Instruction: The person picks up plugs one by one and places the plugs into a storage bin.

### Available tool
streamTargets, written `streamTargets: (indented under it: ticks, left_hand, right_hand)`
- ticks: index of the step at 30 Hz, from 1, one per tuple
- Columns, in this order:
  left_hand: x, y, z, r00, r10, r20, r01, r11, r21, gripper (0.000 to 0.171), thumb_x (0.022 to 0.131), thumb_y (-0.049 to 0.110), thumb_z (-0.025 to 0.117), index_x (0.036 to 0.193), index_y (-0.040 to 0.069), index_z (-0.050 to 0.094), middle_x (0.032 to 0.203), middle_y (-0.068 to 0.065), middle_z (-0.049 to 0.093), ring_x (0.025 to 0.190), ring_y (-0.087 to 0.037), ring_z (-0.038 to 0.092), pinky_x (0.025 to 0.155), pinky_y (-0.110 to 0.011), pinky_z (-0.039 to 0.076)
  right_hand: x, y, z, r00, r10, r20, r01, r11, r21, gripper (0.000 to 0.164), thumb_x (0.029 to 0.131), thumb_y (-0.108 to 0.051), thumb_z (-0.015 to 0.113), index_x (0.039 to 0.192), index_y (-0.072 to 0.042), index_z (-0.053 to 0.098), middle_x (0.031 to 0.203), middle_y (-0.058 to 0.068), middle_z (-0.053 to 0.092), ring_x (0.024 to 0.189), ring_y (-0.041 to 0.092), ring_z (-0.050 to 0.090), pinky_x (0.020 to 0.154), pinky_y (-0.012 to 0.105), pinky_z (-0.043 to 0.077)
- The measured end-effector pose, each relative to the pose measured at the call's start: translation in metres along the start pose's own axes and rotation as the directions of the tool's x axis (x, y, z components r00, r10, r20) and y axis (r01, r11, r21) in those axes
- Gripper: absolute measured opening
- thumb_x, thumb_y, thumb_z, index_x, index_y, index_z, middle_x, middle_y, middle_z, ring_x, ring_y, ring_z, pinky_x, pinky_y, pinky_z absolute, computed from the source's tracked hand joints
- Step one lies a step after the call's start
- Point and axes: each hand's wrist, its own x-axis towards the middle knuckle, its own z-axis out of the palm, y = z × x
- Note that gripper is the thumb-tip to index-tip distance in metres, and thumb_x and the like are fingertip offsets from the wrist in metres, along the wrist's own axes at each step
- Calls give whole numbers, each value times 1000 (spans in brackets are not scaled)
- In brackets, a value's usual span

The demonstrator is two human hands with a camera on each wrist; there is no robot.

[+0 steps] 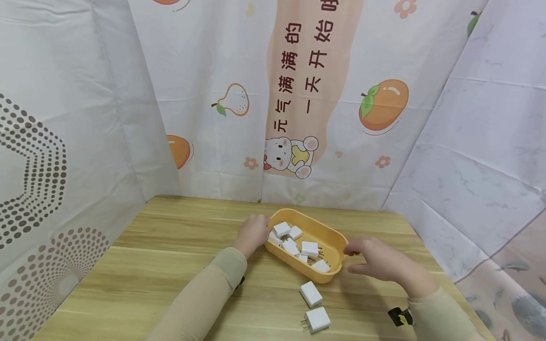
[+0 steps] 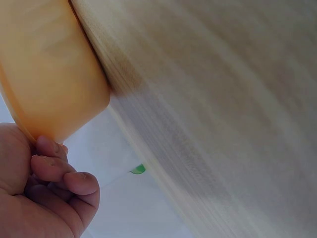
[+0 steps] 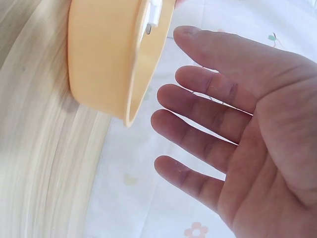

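Note:
An orange-yellow plastic basin [image 1: 328, 237] stands on the wooden table, turned slightly aslant. Several white plug-in chargers [image 1: 310, 248] with metal prongs lie heaped inside it, mostly toward its left and front. At the basin's left end my left hand [image 1: 252, 233] pinches the rim, its fingers curled in the left wrist view. Beside the right end is my right hand [image 1: 377, 258]; the right wrist view shows its spread fingers [image 3: 181, 130] apart from the basin wall [image 3: 101, 54] and holding nothing. In front of the basin lie two loose chargers, one nearer [image 1: 317, 319] and one farther [image 1: 311, 294].
The wood-grain table [image 1: 179, 265] ends at a printed cloth [image 1: 204, 161] hanging behind it. More cloth hangs along the left [image 1: 85, 118] and right [image 1: 477, 142] sides. Dark bands show at both sleeve cuffs.

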Motion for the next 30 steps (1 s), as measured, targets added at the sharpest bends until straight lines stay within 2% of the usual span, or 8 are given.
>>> streamTargets:
  ticks: [4,8,11,17,21,24,28,30]
  left_hand:
    - [0,1,-1,1000,-10,0,10,1000,-3,30,102,11,62,130,5,70,83,-7,67,57,-15,52,49,-28,45]
    - [0,1,-1,1000,0,1,0,1000,14,23,101,11,62,120,3,73,85,-9,69,61,-17,53,52,-30,46]
    - [0,1,-1,1000,9,5,-9,999,34,18,102,12,62,112,4,75,86,-10,69,65,-17,54,56,-31,48]
    - [-1,1,0,999,40,-8,-39,997,74,21,101,12,63,117,5,74,97,-9,72,72,-18,57,63,-32,50]
    - [-1,-1,1,998,57,-12,-56,996,71,12,101,12,64,94,7,73,82,-6,67,67,-17,54,59,-31,49]
    - [0,-3,0,999,53,-10,-53,997,58,23,101,14,63,78,13,64,68,-2,56,61,-16,52,53,-29,46]
    - [1,-4,-1,998,54,-13,-53,996,66,26,100,15,64,74,15,60,68,1,55,60,-15,51,51,-28,45]
    - [2,-5,-1,999,51,-13,-50,996,75,16,100,16,65,86,10,71,80,-2,66,63,-15,53,52,-28,46]
  right_hand:
    - [-3,2,1,1000,4,8,-4,1000,0,26,85,-26,83,105,-11,74,100,-10,70,94,16,67,82,42,56]
    - [-5,0,2,1000,-8,7,8,1000,3,28,85,-25,83,106,-9,74,100,-10,69,93,19,67,81,42,56]
    - [-6,-2,2,1000,3,9,-3,1000,1,27,86,-25,83,107,-10,74,100,-12,69,93,15,66,82,41,56]
    - [-7,-8,6,999,-50,-14,49,999,-15,24,85,-23,83,105,-12,73,98,-14,67,91,10,64,79,38,56]
    - [-7,-12,9,997,-81,-15,80,996,-25,24,85,-22,83,105,-12,73,98,-10,68,90,13,64,79,37,56]
    - [-6,-16,11,995,-95,-6,95,995,-27,25,84,-20,84,104,-11,73,98,-8,69,90,12,64,79,36,56]
    - [-4,-19,15,993,-117,11,118,993,-24,25,83,-18,84,105,-9,74,98,-7,69,89,10,64,78,36,55]
    - [-3,-22,16,992,-124,20,124,992,-16,26,83,-18,84,106,-9,74,98,-7,69,90,10,64,78,35,55]
